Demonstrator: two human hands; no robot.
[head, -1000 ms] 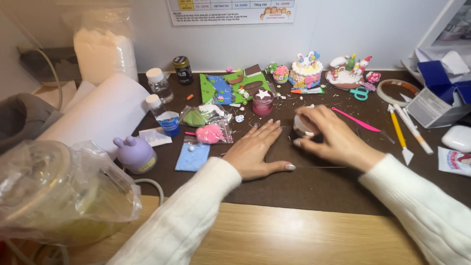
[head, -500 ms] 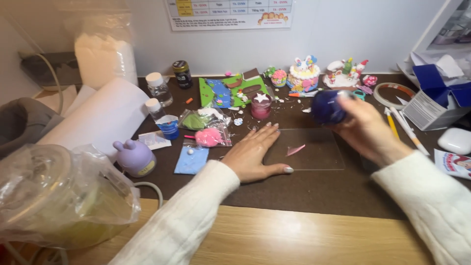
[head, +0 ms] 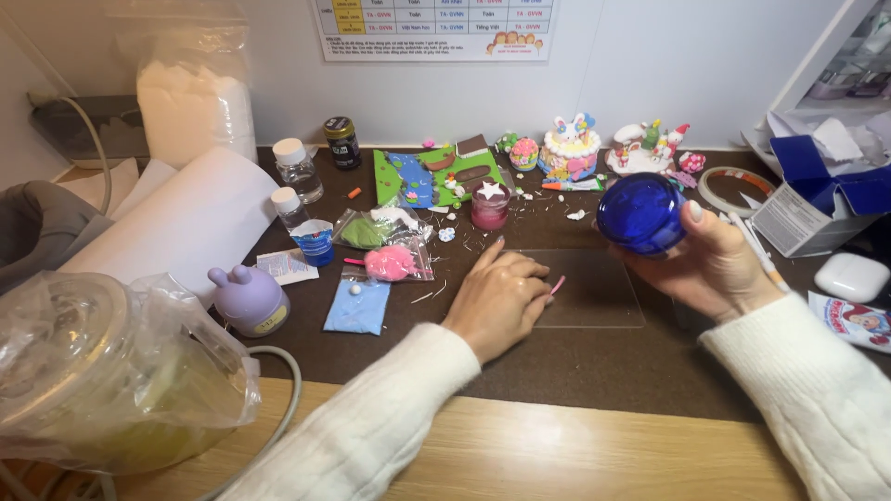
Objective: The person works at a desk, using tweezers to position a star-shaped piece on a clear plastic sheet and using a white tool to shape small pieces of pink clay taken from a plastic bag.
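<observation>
The right hand [head: 715, 264] is closed around a round blue jar [head: 641, 213], fingers wrapped behind it and the thumb across its right side, holding it raised above the dark mat [head: 594, 366]. The left hand [head: 498, 301] lies flat and empty, palm down, fingers spread, resting partly on a clear plastic sheet [head: 599, 292] that sits below and left of the held jar. A thin pink strip of clay [head: 557, 285] lies on that sheet, touching the left fingertips.

Just right of the grip lie some slim white tools [head: 754, 252], and beyond them a roll of tape [head: 724, 190], a blue and white box [head: 817, 199] and a white earbud case [head: 851, 276].

Left of the resting hand are a blue clay packet [head: 357, 306], a pink clay packet [head: 390, 263], a green clay packet [head: 364, 230] and a purple rabbit-eared pot [head: 246, 299].

Farther from the grip, toward the wall, stand a pink cup with a white star [head: 489, 204], a green clay scene [head: 432, 176], a small cake model with rabbits [head: 569, 148] and other tiny figures [head: 650, 144].
</observation>
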